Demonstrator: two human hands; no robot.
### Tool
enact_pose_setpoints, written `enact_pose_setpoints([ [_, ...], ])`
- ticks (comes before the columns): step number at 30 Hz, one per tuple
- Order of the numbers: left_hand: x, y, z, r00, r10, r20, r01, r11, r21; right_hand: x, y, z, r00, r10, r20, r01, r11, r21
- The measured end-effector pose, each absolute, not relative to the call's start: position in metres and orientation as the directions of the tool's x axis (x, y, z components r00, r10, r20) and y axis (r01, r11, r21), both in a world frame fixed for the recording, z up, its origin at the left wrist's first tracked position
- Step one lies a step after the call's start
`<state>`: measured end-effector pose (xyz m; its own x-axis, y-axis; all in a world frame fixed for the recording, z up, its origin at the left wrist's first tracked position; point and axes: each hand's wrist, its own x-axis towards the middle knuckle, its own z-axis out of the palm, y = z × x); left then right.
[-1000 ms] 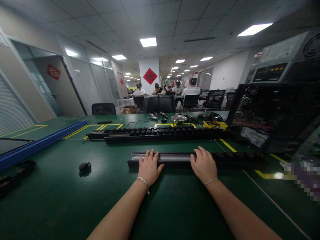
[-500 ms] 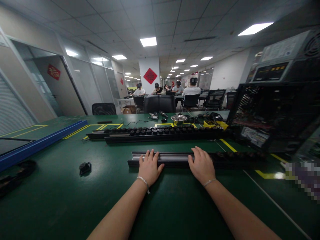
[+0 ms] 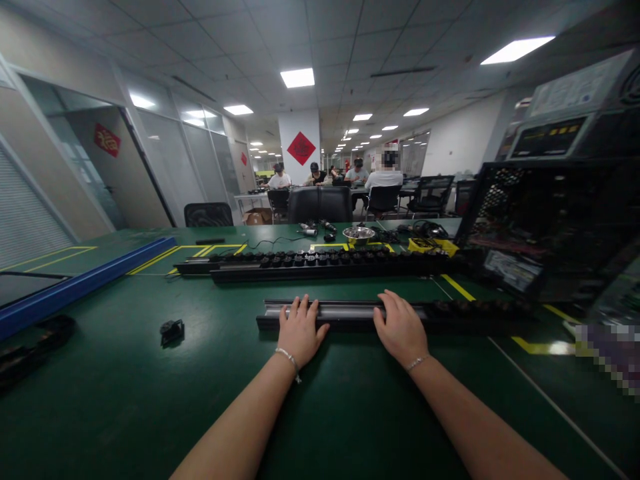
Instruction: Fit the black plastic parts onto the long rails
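A long black rail (image 3: pixel 345 324) with a shiny grey inner channel lies crosswise on the green table. Dark round parts (image 3: pixel 475 309) sit in its right portion. My left hand (image 3: pixel 299 330) rests near the rail's left end, palm down, fingers spread across the channel and the thumb out along the front edge. Farther right, my right hand (image 3: pixel 401 328) lies over the same rail, its fingers stretched across the top. Neither hand is wrapped round the rail. A small black part (image 3: pixel 172 331) lies apart on the table, left of my left hand.
Behind the rail stand two more black rails (image 3: pixel 320 272) filled with round black parts. Beyond are a metal bowl (image 3: pixel 359 233), a yellow tray (image 3: pixel 433 247) and cables. An open computer case (image 3: pixel 555 233) stands at right, a blue beam (image 3: pixel 90 283) at left. Several people sit farther back.
My right hand has shifted very slightly left on the rail. My left hand stays in about the same place, and the view has tilted a little.
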<state>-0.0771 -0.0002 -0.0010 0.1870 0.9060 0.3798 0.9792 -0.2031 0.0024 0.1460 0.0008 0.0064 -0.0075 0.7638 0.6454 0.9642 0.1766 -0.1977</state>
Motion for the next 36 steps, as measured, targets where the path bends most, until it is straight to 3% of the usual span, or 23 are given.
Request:
enact_pose_setpoints([
  [22, -0.078, 0.0, 0.001, 0.197, 0.907, 0.372, 0.978, -0.208, -0.011, 0.144, 0.002, 0.004, -0.034, 0.75, 0.66, 0.92, 0.282, -0.272],
  [29, -0.078, -0.001, 0.001, 0.203, 0.902, 0.381, 0.977, -0.211, -0.021, 0.141, -0.002, 0.011, 0.105, 0.762, 0.639, 0.961, 0.088, -0.263],
  [36, -0.078, -0.002, 0.0, 0.223, 0.894, 0.388, 0.971, -0.241, -0.003, 0.141, -0.004, 0.015, 0.08, 0.791, 0.606, 0.959, 0.106, -0.265],
])
